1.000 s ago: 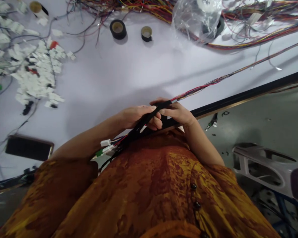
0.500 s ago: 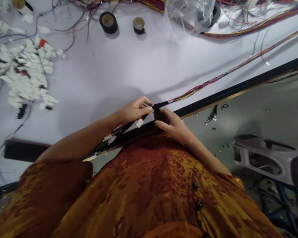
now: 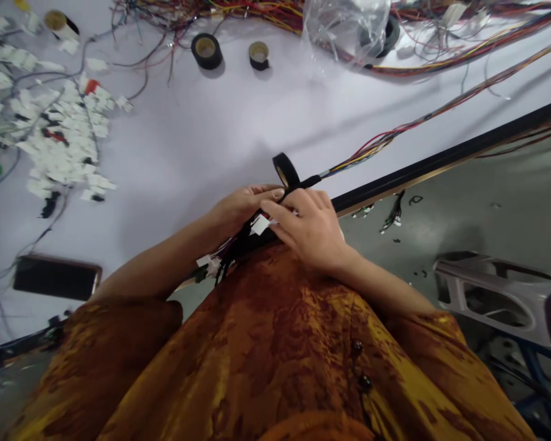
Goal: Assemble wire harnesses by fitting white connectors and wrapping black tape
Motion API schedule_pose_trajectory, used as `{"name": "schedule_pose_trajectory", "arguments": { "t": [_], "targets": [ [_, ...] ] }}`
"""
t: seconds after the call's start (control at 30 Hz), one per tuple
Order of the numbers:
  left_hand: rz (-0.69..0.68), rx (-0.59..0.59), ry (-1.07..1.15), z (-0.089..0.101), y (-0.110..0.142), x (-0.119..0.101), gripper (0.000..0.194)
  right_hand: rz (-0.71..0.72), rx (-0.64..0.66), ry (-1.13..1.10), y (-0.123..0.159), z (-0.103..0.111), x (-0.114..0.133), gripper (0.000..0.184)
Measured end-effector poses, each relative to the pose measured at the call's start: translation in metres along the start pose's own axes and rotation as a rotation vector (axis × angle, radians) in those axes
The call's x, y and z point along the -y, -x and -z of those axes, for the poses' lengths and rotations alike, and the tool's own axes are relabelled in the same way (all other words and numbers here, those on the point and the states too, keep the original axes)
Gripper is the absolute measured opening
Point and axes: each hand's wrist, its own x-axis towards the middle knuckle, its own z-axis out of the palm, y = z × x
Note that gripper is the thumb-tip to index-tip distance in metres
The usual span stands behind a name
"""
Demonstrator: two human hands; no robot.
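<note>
the person's two hands are close together over a wire harness (image 3: pixel 243 244), held just above the lap at the near edge of the table. the left hand (image 3: pixel 245 205) pinches the bundle between thumb and fingers, and the right hand (image 3: pixel 307 229) lies curled over it, its fingers almost meeting the left's. a roll of black electrical tape (image 3: pixel 285 171) stands upright on the harness right at the fingertips, tilted slightly toward the far side. a white connector (image 3: pixel 259 225) pokes out between the hands. more connectors and loose black-sleeved ends hang near the left forearm, while coloured wires (image 3: pixel 371 146) run off to the far right across the pale table (image 3: pixel 174 122).

on the table, a black tape roll (image 3: pixel 207 51) and a smaller roll (image 3: pixel 259 55) sit toward the far side, near a clear plastic bag (image 3: pixel 344 30). a heap of white connectors (image 3: pixel 59 128) covers the far left, and a phone (image 3: pixel 56 277) lies face down at the near left. a grey metal frame (image 3: pixel 487 294) sits on the floor to the right.
</note>
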Motion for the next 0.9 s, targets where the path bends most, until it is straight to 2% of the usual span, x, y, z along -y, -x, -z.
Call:
{"name": "schedule_pose_trajectory", "arguments": {
  "t": [0.07,0.1,0.17,0.27,0.33,0.4,0.53,0.63,0.7,0.8,0.9],
  "targets": [
    [-0.009,-0.012,0.038,0.000,0.001,0.004,0.014,0.063,0.093,-0.088,-0.009,0.003,0.003,0.019],
    [-0.018,-0.011,0.048,0.000,0.000,0.007,0.017,0.047,0.084,-0.177,-0.012,0.005,0.001,0.020],
    [-0.055,0.003,0.050,0.002,-0.001,0.012,0.020,-0.064,-0.021,-0.380,-0.017,0.012,-0.011,0.025],
    [-0.113,0.016,0.020,0.004,-0.003,0.017,0.017,-0.293,-0.246,-0.625,-0.019,0.022,-0.039,0.039],
    [-0.110,-0.007,0.017,0.004,-0.004,0.018,0.017,-0.406,-0.354,-0.763,-0.014,0.025,-0.055,0.041],
    [-0.080,-0.018,0.038,0.004,-0.005,0.018,0.018,-0.490,-0.406,-0.878,-0.003,0.022,-0.064,0.038],
    [-0.017,-0.020,0.091,0.006,-0.007,0.015,0.015,-0.473,-0.280,-0.881,0.020,0.001,-0.074,0.043],
    [0.006,0.008,0.131,0.007,-0.008,0.012,0.015,-0.329,-0.084,-0.878,0.017,-0.022,-0.082,0.072],
    [0.006,0.032,0.154,0.008,-0.008,0.011,0.018,-0.228,0.028,-0.898,0.009,-0.037,-0.085,0.079],
    [0.013,0.038,0.154,0.010,-0.008,0.012,0.019,-0.195,0.104,-0.934,0.003,-0.048,-0.079,0.068],
    [-0.002,-0.020,0.079,0.011,-0.008,0.015,0.017,-0.302,0.088,-0.944,0.014,-0.041,-0.060,0.056]
  ]
}}
